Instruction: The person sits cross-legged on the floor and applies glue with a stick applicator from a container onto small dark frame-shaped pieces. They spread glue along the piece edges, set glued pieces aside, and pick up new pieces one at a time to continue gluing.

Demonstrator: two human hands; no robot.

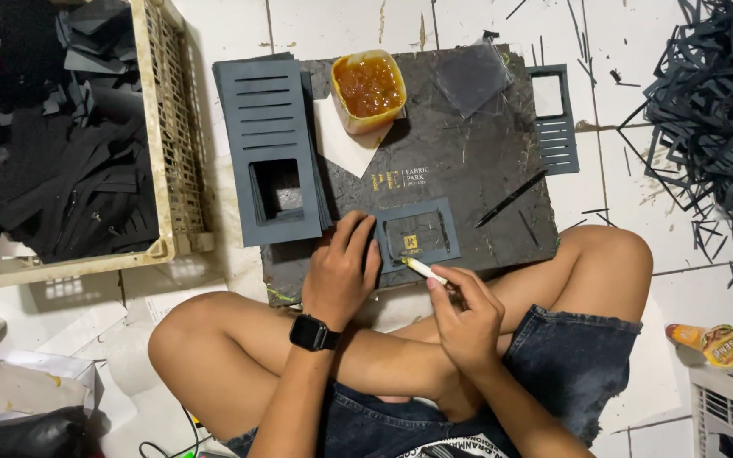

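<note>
Left hand (338, 273) presses flat on a small grey frame (418, 235) at its 3 o'clock; right hand (467, 315) pinches a white stick (425, 270) — tip at 11 o'clock, touching the frame.

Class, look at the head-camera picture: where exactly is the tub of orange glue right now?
The tub of orange glue stands at the far edge of the dark work board, left of centre, between the stack of slotted grey pieces and a dark square sheet.

To your right, a small orange and yellow snack packet (707, 342) lay on the tiled floor. A gold printed label (399, 179) marked the dark work board's (485, 144) centre.
</note>
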